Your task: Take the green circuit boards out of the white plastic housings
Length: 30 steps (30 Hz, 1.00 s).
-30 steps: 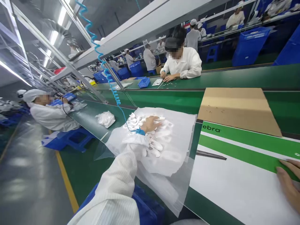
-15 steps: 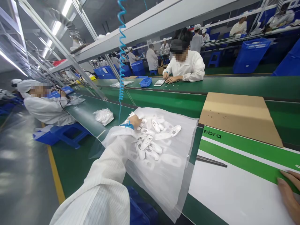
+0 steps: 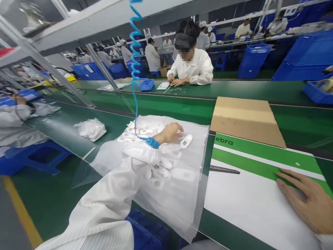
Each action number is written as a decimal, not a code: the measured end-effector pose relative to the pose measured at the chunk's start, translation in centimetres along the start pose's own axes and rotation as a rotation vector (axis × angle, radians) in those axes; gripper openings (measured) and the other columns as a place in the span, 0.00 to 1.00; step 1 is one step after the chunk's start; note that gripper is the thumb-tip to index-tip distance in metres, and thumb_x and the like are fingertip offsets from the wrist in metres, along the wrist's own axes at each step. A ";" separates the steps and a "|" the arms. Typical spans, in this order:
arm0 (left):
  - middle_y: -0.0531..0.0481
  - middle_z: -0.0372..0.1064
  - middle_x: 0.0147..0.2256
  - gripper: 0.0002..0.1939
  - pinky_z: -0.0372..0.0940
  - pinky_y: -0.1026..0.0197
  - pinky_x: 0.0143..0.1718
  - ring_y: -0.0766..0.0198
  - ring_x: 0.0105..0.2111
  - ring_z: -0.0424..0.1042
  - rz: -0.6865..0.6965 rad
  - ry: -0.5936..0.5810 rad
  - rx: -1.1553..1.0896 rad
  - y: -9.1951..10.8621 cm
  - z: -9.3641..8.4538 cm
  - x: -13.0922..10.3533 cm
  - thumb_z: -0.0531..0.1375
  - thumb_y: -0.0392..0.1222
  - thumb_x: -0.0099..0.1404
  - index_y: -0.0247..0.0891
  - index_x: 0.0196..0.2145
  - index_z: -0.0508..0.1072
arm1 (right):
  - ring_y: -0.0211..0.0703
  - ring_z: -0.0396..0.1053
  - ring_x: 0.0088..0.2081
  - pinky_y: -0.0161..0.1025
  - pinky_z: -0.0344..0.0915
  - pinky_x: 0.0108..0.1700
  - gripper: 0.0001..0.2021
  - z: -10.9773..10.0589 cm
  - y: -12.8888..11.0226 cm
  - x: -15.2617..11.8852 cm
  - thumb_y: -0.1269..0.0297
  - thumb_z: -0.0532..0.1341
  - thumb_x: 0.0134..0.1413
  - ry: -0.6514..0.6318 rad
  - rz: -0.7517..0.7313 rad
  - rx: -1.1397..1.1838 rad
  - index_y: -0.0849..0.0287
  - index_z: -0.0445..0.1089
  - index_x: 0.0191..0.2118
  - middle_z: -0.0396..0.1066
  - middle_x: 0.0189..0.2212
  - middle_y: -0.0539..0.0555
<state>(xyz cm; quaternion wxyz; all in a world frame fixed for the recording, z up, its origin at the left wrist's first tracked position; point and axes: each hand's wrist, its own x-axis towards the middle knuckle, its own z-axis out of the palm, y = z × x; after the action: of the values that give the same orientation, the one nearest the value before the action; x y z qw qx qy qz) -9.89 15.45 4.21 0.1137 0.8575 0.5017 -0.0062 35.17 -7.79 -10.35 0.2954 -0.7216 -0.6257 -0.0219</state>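
Observation:
My left hand [image 3: 171, 132], with a blue wrist strap [image 3: 151, 141] on it, hovers over a translucent plastic bag [image 3: 191, 194]. Its fingers are loosely bent and apart, with nothing visible in them. Just right of the fingertips lies a white oval plastic shell [image 3: 186, 141] with a square cutout. Several similar shells lie on or in the bag, some hidden behind my left hand and sleeve. My right hand [image 3: 304, 198] rests open, fingers spread, on a green and white printed sheet [image 3: 239, 201]. Dark tweezers [image 3: 225, 169] and a small white piece [image 3: 298, 164] lie on that sheet.
Brown cardboard [image 3: 244, 118] lies behind the sheet. A coiled blue cord [image 3: 135, 62] hangs down to my wrist strap. To the left sits a crumpled white bag [image 3: 91, 129]. Across the bench a person [image 3: 194, 67] works near a small blue basket [image 3: 146, 85].
My left hand has moved right across the bag, from the back-left shells toward the single shell at the right. The view has turned right, showing more of my right hand.

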 end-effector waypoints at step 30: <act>0.41 0.63 0.56 0.13 0.58 0.44 0.56 0.44 0.54 0.63 0.191 0.174 0.308 10.7 2.7 3.1 0.63 0.43 0.62 0.38 0.45 0.76 | 0.54 0.71 0.53 0.51 0.66 0.57 0.22 -9.7 -2.8 8.4 0.45 0.64 0.54 -0.963 0.005 0.305 0.43 0.74 0.54 0.71 0.55 0.52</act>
<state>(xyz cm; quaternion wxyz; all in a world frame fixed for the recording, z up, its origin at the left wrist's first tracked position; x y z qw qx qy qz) 1.09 12.52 3.26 -0.0625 0.9058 0.4191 0.0024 37.71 -4.63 2.14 0.0755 -0.5998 -0.6855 0.4058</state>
